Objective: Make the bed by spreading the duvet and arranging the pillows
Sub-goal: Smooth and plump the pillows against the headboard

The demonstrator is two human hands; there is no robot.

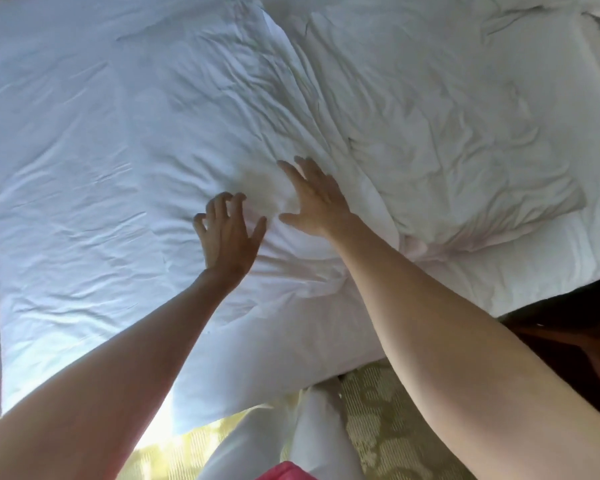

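White cotton covers nearly everything: a rumpled duvet [94, 161] lies spread over the bed [551, 271], reaching its left edge and hanging over the near edge. A second bunched mass of white bedding, possibly a pillow [447, 133], lies toward the bed's right side, its creased edge overlapping the duvet near the middle. Both bare arms reach to the middle of the bed. The left hand [227, 233] rests on the duvet with fingers spread and bent clawlike, holding nothing. The right hand [314, 199] presses flat just beside it, fingers straight and apart, touching the fabric by the overlap. A patterned carpet [388, 427] shows below the near edge, and dark wooden furniture [575, 341] stands at the near right corner.
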